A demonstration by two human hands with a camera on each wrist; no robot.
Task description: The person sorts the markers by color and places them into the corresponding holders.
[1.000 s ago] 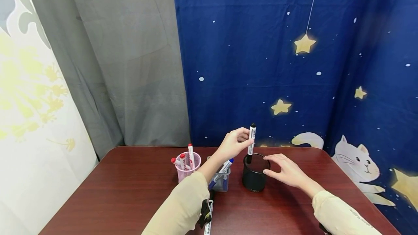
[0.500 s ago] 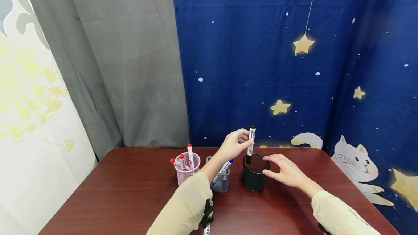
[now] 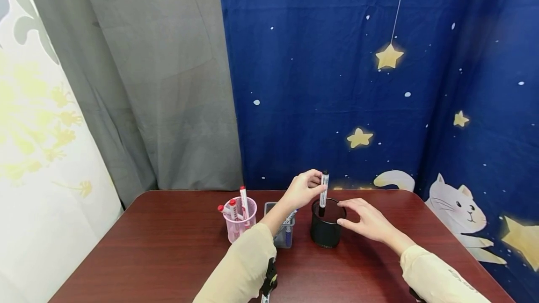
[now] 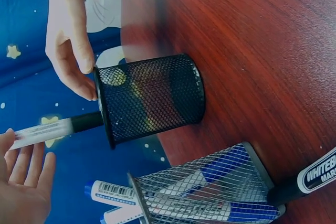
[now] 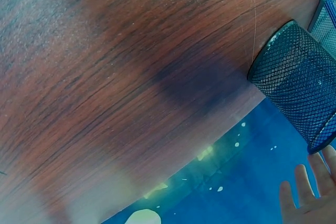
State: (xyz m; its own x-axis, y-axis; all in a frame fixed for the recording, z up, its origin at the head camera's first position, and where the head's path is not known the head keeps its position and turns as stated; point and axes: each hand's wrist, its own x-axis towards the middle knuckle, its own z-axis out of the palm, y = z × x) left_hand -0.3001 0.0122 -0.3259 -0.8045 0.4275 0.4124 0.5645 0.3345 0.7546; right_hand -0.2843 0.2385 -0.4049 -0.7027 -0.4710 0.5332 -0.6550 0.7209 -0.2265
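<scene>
My left hand (image 3: 301,191) pinches a whiteboard marker (image 3: 324,191) near its upper end, between thumb and fingers. The marker stands nearly upright, black end down, at the mouth of a round black mesh pen cup (image 3: 326,232). In the left wrist view the black end of the marker (image 4: 86,122) meets the rim of the cup (image 4: 155,95). On the cup's right side, my right hand (image 3: 367,219) has thumb and fingertips at the rim. Its nearly straight fingers also show at the rim of the mesh cup (image 5: 299,85) in the right wrist view.
A grey mesh holder (image 3: 284,240) with blue markers stands left of the black cup. Further left is a pink cup (image 3: 236,233) with several red-capped markers. Another black marker (image 4: 317,174) lies on the brown table (image 3: 168,247), partly under my left forearm. Curtains hang behind.
My left hand has lowered the marker slightly, its black end going lower at the cup's mouth. My right hand stays at the rim. The head view has shifted a little.
</scene>
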